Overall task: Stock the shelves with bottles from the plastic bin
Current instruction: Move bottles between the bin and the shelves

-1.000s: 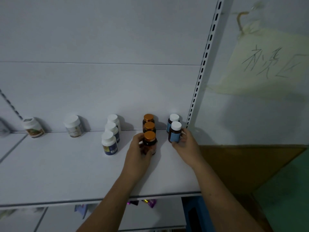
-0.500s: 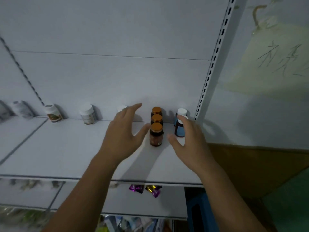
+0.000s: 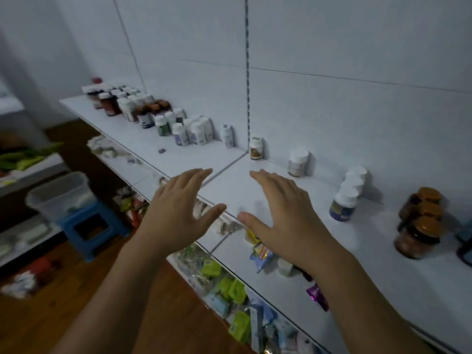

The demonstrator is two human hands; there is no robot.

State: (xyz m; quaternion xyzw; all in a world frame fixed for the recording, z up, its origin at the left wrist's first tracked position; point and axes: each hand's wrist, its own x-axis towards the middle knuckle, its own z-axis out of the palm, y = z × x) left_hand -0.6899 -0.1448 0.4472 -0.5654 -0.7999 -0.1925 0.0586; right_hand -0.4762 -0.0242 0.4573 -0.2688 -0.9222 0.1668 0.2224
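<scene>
Shelf [image 3: 235, 192]: flat white board, matte, with a thin seam where two sections meet under the slotted metal upright [image 3: 247, 72]. Left hand [image 3: 178, 213] palm down, fingers straight and spread, thumb out, holding nothing; it hovers over the shelf's front edge. Right hand [image 3: 283, 213] in the same pose, spread wide and holding nothing, above the board just beside the left, thumbs near each other but apart. Bottles I can see: three squat amber bottles [image 3: 421, 226] with orange caps in a file at the far right; three white-capped bottles [image 3: 347, 198] in a file nearer my right hand, the front one with a dark blue label; two single white bottles [image 3: 256, 148] [image 3: 298, 162] against the back panel; a dense cluster of mixed bottles [image 3: 143, 113] far along on the left. Plastic bin [image 3: 51, 200]: translucent, rectangular, rounded corners, sitting on a blue plastic stool [image 3: 67, 226] on the wooden floor [image 3: 51, 302], well to my left and below. Lower shelf holds bright green packets [image 3: 224, 284]; their print is blurred
</scene>
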